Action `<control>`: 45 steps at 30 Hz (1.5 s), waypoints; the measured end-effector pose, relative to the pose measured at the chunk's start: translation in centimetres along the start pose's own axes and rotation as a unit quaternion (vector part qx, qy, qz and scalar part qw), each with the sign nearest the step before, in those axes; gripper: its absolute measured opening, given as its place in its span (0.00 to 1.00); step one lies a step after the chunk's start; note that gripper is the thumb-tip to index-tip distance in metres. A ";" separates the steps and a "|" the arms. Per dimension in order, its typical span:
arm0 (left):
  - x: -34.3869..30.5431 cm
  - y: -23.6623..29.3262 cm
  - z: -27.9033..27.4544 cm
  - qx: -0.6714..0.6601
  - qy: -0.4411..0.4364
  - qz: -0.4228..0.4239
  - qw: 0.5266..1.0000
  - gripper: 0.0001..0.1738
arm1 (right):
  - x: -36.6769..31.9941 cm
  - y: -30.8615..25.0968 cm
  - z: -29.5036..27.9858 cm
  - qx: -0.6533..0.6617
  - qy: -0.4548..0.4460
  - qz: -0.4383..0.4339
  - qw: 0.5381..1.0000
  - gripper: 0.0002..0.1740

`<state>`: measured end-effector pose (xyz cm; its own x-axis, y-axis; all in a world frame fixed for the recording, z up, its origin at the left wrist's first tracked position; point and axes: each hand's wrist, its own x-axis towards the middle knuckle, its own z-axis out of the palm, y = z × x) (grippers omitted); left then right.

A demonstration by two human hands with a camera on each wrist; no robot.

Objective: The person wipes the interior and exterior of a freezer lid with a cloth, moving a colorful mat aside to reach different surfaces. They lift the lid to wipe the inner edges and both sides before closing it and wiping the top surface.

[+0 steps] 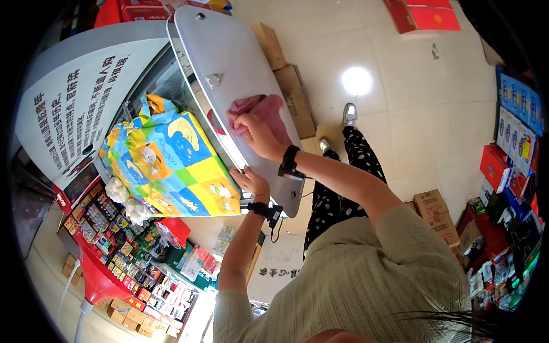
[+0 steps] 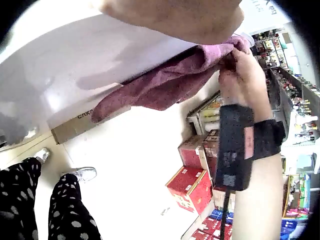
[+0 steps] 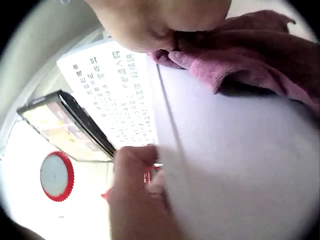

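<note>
My right hand (image 1: 260, 137) grips a bunched pink cloth (image 1: 274, 111) against the face of a long white panel (image 1: 234, 51) with rounded ends and metal fittings. In the left wrist view, the cloth (image 2: 160, 87) hangs in folds from the right hand (image 2: 245, 80). Lower along the same panel, my left hand (image 1: 251, 183) holds its long edge. The right wrist view shows the left fingers (image 3: 137, 155) curled at that edge, below the cloth (image 3: 240, 65). A colourful patterned cover (image 1: 177, 166) lies just beyond the left hand.
A white sign with black characters (image 1: 74, 103) stands beyond the cover. Cardboard boxes (image 1: 294, 94) sit on the floor behind the panel. A red funnel-shaped object (image 1: 100, 274) is at lower left. Stocked shelves (image 1: 131, 257) and red boxes (image 1: 423, 17) surround the area.
</note>
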<state>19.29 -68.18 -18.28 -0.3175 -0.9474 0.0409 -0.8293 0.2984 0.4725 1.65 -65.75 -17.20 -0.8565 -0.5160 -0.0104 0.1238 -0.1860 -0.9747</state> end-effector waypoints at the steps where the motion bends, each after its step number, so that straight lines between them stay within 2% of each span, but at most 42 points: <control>1: 0.0 -0.1 0.0 0.003 -0.008 -0.015 1.000 0.21 | 0.4 0.7 -0.5 -0.003 -0.025 -0.004 1.000 0.17; 3: -0.1 -0.2 0.0 -0.001 -0.004 -0.014 1.000 0.21 | 0.5 1.1 -0.6 -0.002 -0.055 -0.007 0.998 0.17; 6: -0.1 -0.3 0.1 -0.011 0.010 0.003 1.000 0.21 | 1.4 0.5 -0.4 0.004 -0.011 0.006 1.000 0.16; 8: -0.1 -0.7 0.3 -0.014 0.020 0.017 1.000 0.21 | 2.6 0.0 -0.2 0.001 0.045 -0.071 0.996 0.15; 9: -0.1 -0.2 0.3 -0.025 0.015 -0.003 1.000 0.21 | 3.5 -0.1 -0.2 0.002 0.044 -0.074 0.996 0.15; 11: 0.0 0.5 -0.3 -0.024 -0.015 -0.055 0.998 0.21 | 5.6 0.1 -0.3 0.023 0.040 -0.026 0.999 0.14; 14: -0.4 -0.3 0.1 -0.008 0.019 -0.025 0.999 0.21 | 8.6 3.0 -0.8 0.017 0.033 0.027 0.999 0.13; 16: -0.2 -0.3 0.1 0.002 0.031 -0.019 0.999 0.20 | 11.3 6.9 -0.8 0.015 0.029 0.045 0.998 0.12; 18: -0.3 -0.3 -0.1 -0.001 -0.001 -0.015 1.000 0.24 | 12.9 7.8 -1.5 0.010 0.028 0.061 0.998 0.12; 20: -0.5 -1.2 0.0 0.006 0.007 -0.014 1.000 0.26 | 14.4 6.8 -2.4 0.081 -0.022 0.178 0.980 0.10; 21: -0.5 -1.7 0.5 0.009 0.011 -0.008 1.000 0.28 | 14.3 6.8 -2.3 0.077 -0.023 0.171 0.982 0.10; 24: -1.0 -1.7 -0.2 0.012 -0.022 -0.031 0.999 0.34 | 11.2 5.0 -0.5 0.019 0.007 0.033 0.999 0.07; 25: -0.7 -2.2 0.2 0.016 -0.022 -0.020 0.999 0.33 | 10.3 3.4 -0.4 -0.041 0.022 -0.017 0.999 0.10; 26: -0.5 -1.6 0.0 0.014 -0.019 -0.023 0.999 0.33 | 9.4 2.3 -0.2 -0.042 0.018 -0.019 0.999 0.10; 28: -0.3 -0.3 -1.0 0.028 -0.078 -0.063 0.995 0.31 | 7.5 1.7 0.3 -0.052 0.030 -0.053 0.997 0.13; 29: -0.3 -0.3 -0.9 0.028 -0.052 -0.019 0.998 0.29 | 7.9 2.1 0.1 -0.045 0.001 -0.036 0.998 0.12; 30: -0.2 -0.4 -0.3 0.025 -0.047 -0.017 0.998 0.29 | 8.6 2.9 -0.4 -0.044 0.000 -0.042 0.998 0.12; 32: -0.3 -0.4 0.2 0.022 0.021 0.023 0.999 0.22 | 9.4 4.3 -1.6 -0.099 -0.035 -0.010 0.994 0.06; 34: 0.0 -0.2 -0.2 0.003 0.012 0.047 0.999 0.20 | 9.1 6.1 -3.5 -0.176 -0.087 -0.013 0.980 0.05; 38: 0.1 1.0 -0.4 0.009 0.012 0.043 0.999 0.16 | 2.1 8.9 -6.4 -0.142 -0.270 0.004 0.952 0.07; 39: 0.1 -0.2 0.2 0.010 0.024 0.058 0.998 0.16 | 0.9 4.8 -7.8 -0.171 -0.280 0.083 0.941 0.06; 40: -0.1 -1.0 0.4 0.010 0.037 0.073 0.997 0.16 | -1.6 7.4 -8.3 -0.181 -0.271 0.020 0.945 0.05; 41: -0.1 -0.2 0.2 0.007 0.046 0.073 0.996 0.16 | -1.7 4.6 -10.1 -0.208 -0.321 0.061 0.922 0.04; 42: -0.1 0.5 0.0 0.003 0.055 0.072 0.996 0.16 | -2.5 5.2 -11.2 -0.131 -0.332 0.174 0.918 0.03; 43: 0.1 0.8 -0.2 0.002 0.057 0.072 0.996 0.16 | -4.1 8.9 -13.4 -0.262 -0.305 -0.038 0.915 0.03; 45: 0.6 1.2 -0.4 -0.001 0.039 0.050 0.998 0.16 | -3.8 7.3 -17.6 -0.284 -0.354 0.100 0.885 0.05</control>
<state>18.34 -68.40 -17.31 -0.3618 -0.9189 0.1569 -0.7938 0.3920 0.4650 -2.97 -50.41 -28.22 -0.2922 -0.9235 -0.2485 -0.2074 0.3148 -0.9262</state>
